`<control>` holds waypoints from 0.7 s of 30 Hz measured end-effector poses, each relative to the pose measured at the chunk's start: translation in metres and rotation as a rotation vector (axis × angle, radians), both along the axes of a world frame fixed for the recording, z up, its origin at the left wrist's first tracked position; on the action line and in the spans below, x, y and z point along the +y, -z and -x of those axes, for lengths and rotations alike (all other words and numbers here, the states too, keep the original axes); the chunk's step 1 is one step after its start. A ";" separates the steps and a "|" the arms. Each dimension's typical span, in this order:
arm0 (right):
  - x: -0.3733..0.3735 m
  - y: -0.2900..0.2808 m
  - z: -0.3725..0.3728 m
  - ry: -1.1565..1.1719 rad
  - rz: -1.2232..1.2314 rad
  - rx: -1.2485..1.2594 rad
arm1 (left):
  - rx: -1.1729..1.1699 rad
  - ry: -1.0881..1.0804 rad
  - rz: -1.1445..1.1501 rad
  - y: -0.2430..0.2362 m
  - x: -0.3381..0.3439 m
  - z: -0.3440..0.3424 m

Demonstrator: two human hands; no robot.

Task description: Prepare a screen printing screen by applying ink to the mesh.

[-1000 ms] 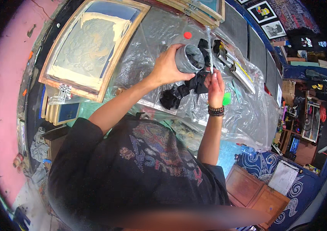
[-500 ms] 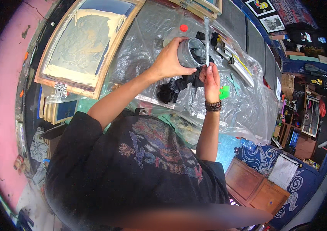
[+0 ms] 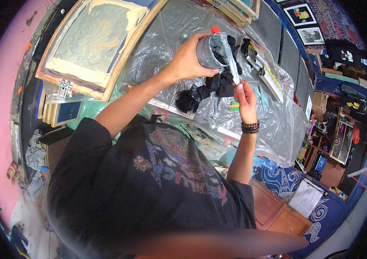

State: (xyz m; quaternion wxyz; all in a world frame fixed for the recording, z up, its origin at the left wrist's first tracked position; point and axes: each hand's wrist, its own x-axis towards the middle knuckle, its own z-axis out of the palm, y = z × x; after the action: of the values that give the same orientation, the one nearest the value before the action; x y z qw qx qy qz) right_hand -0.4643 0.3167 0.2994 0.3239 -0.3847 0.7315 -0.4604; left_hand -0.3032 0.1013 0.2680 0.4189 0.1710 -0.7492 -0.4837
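My left hand (image 3: 185, 60) grips a grey cylindrical container (image 3: 205, 54), tilted with its open top toward the right and a dark grey substance inside. My right hand (image 3: 246, 99) pinches the lower end of a grey-coated stick (image 3: 235, 71), whose upper part slants across the container's mouth; whether they touch I cannot tell. Black cloths (image 3: 185, 101) lie crumpled on clear plastic sheeting (image 3: 274, 129) beneath my hands. A red cap (image 3: 215, 30) shows just beyond the container, and a small green object (image 3: 234, 106) lies left of my right hand.
A framed screen (image 3: 86, 47) stands at the left above stacked frames (image 3: 62, 114). Squeegee-like metal bars (image 3: 265, 77) lie right of the cloths. More wooden frames (image 3: 233, 8) are at the far edge. Cluttered shelving (image 3: 334, 146) and a clipboard with paper (image 3: 304, 198) are at the right.
My left hand and the container have moved up, away from my body. My right hand has shifted down and right, and the stick has swung from nearly upright to slanting over the container.
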 end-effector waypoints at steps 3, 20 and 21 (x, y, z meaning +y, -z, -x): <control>0.011 -0.011 0.005 -0.005 -0.078 0.053 | -0.015 -0.002 -0.023 0.001 -0.003 -0.004; 0.048 -0.071 0.032 -0.095 -0.279 0.307 | -0.046 0.002 -0.119 0.014 0.009 -0.008; 0.050 -0.074 0.032 -0.093 -0.278 0.307 | -0.053 0.002 -0.123 0.013 0.010 -0.008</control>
State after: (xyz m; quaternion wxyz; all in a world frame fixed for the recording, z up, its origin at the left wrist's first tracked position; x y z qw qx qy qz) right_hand -0.4966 0.3668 0.3729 0.2796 -0.4355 0.8102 -0.2753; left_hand -0.2950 0.1115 0.2545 0.3871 0.2084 -0.7290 -0.5247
